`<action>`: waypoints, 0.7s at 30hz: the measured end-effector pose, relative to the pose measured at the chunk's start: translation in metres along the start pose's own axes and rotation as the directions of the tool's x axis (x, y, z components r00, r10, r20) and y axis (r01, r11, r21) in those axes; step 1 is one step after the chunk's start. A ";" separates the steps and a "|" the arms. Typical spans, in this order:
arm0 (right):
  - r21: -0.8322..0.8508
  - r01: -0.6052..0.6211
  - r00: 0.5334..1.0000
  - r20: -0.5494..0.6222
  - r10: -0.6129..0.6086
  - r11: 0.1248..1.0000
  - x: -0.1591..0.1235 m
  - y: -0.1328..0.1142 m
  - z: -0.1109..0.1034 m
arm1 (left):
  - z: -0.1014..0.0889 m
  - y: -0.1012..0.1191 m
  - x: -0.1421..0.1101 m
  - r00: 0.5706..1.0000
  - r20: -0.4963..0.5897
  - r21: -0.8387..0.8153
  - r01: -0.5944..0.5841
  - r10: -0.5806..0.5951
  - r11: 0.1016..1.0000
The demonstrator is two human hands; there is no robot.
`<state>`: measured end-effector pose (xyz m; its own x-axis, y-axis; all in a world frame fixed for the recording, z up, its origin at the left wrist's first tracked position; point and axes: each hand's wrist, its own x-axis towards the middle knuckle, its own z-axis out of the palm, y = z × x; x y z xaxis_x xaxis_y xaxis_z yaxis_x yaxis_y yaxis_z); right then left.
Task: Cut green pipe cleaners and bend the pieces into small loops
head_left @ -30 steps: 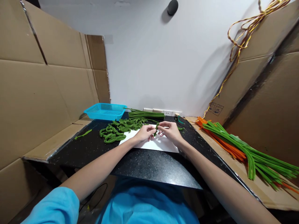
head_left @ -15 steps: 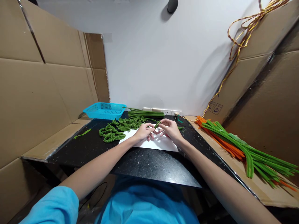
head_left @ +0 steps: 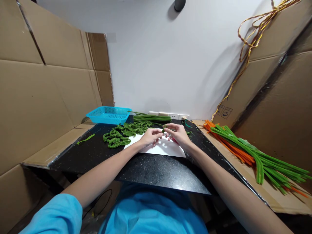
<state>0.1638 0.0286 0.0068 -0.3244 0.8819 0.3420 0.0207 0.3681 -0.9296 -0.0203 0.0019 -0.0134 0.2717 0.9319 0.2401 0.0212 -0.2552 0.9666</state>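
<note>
Above a white sheet of paper [head_left: 156, 150], my left hand [head_left: 151, 136] and my right hand [head_left: 177, 132] meet. Between their fingertips they pinch a short, dark green pipe cleaner [head_left: 164, 129], partly hidden by the fingers. Just left of the paper lies a pile of looped dark green pipe cleaners [head_left: 119, 139]. Behind the hands rests a bundle of straight dark green pipe cleaners [head_left: 152, 118]. Something red shows under my right hand, too covered to name.
A blue plastic basket [head_left: 109, 121] stands at the back left of the black table [head_left: 161, 172]. Bright green pipe cleaners [head_left: 253, 152] and orange ones [head_left: 240, 155] lie on cardboard at the right. Power sockets [head_left: 174, 116] line the wall's foot. Cardboard walls flank both sides.
The pipe cleaner between my fingertips has turned from slanted to more upright, and less of it shows. My hands have stayed in nearly the same place.
</note>
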 end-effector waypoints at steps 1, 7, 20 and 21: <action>-0.006 0.008 1.000 0.002 -0.008 1.000 0.000 -0.001 -0.001 | 0.000 0.001 0.000 1.000 -0.023 -0.002 -0.004 0.004 1.000; -0.141 0.023 0.997 0.075 -0.013 0.990 0.002 0.000 -0.012 | -0.002 0.004 0.002 0.969 -0.243 -0.108 0.011 -0.037 0.994; -0.899 0.300 0.953 0.294 -0.070 0.318 0.002 -0.006 -0.059 | -0.003 0.008 0.007 0.954 -0.279 -0.165 0.066 -0.111 0.984; -0.902 0.297 0.953 0.299 -0.042 0.314 0.002 -0.005 -0.063 | -0.003 0.008 0.007 0.955 -0.269 -0.174 0.076 -0.121 0.982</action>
<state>0.2221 0.0471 0.0210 -0.5928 0.7374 0.3238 0.7633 0.6427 -0.0662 -0.0208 0.0069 -0.0037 -0.0020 0.9907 0.1362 -0.1264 -0.1353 0.9827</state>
